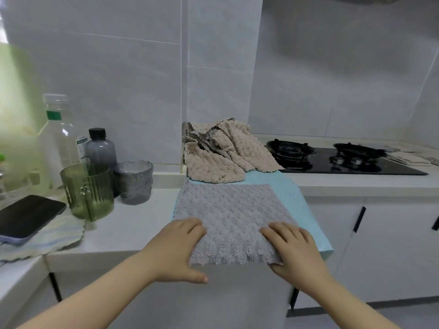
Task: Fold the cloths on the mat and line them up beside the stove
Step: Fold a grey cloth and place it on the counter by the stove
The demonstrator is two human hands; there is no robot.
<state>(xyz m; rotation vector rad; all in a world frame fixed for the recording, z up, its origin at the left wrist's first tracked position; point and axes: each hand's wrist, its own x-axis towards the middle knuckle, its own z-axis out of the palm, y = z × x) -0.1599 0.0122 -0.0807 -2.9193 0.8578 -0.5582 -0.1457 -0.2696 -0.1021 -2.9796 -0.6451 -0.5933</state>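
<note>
A grey fluffy cloth (229, 214) lies spread flat on the light blue mat (294, 195), its near edge hanging a little over the counter front. My left hand (177, 248) rests flat on its near left corner with the thumb below the edge. Fingers straight, my right hand (293, 245) lies flat on the near right corner. Behind the grey cloth sits a crumpled heap of beige cloths (223, 150) against the wall. The black gas stove (342, 157) is to the right, and folded cloths (413, 154) lie beyond it at the far right.
Left of the mat stand a green ribbed cup (89, 193), a grey glass (134, 182), a dark bottle (101, 148) and a clear bottle (59, 138). A black phone (26, 217) rests on a striped cloth (47, 238). White cabinet doors (380, 245) lie below the counter.
</note>
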